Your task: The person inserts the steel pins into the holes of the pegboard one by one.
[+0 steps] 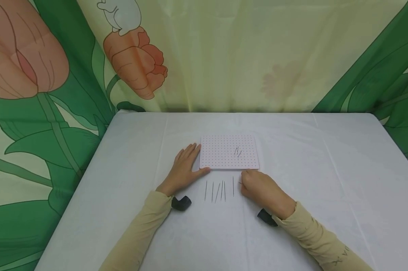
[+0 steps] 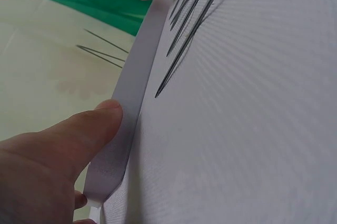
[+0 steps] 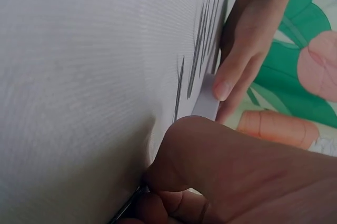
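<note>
A white pegboard (image 1: 221, 154) with rows of small holes lies flat on the table. Three thin needles (image 1: 238, 151) stick up from its right half. My left hand (image 1: 183, 167) rests against the board's left side with fingers extended, its thumb on the front edge (image 2: 129, 92). My right hand (image 1: 258, 188), just in front of the board, pinches a needle (image 3: 126, 205) between thumb and fingertips, close to the cloth. Between the hands several loose needles (image 1: 218, 192) lie roughly side by side, and a single needle (image 1: 233, 186) lies nearer my right hand.
A white cloth covers the table (image 1: 309, 158). Behind it hangs a curtain (image 1: 224, 56) printed with plants and a carrot. Dark wrist devices (image 1: 181, 203) sit under both forearms.
</note>
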The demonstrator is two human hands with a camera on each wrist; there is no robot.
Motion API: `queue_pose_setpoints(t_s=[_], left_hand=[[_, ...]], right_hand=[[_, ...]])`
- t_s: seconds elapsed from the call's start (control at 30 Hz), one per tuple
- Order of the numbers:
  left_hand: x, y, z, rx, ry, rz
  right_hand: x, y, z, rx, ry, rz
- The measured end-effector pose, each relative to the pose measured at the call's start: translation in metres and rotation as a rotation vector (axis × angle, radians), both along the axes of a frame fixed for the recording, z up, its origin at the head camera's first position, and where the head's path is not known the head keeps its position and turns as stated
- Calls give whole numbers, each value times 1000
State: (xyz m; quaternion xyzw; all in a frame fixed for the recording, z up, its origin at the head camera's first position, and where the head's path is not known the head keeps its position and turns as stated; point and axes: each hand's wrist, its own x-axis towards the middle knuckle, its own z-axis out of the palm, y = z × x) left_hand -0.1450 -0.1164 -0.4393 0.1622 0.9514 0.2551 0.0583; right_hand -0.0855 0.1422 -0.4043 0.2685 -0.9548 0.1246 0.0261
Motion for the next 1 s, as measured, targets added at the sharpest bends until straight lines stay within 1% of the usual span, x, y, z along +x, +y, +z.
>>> queue_pose_setpoints(t_s=[0.1, 0.17, 0.27, 0.33, 0.57, 0.8, 1.0], left_hand=[[0, 0, 0, -1, -4, 0], [1, 0, 1, -3, -4, -2], [1, 1, 2, -8, -3, -1], [1, 1, 2, -10, 2, -1], [0, 1, 2, -6, 9, -4], [1, 0, 2, 0, 1, 0], [2, 1, 2, -8, 0, -4]], right_hand=[[0, 2, 0, -20, -29, 16], [-1, 4, 2, -54, -88, 15], [-2, 6, 5, -116, -181, -10], [-3, 7, 6, -155, -210, -18], [-8, 10, 8, -245, -177, 12], [-12, 14, 13, -318, -183, -29], [-16, 18, 15, -325, -165, -40]])
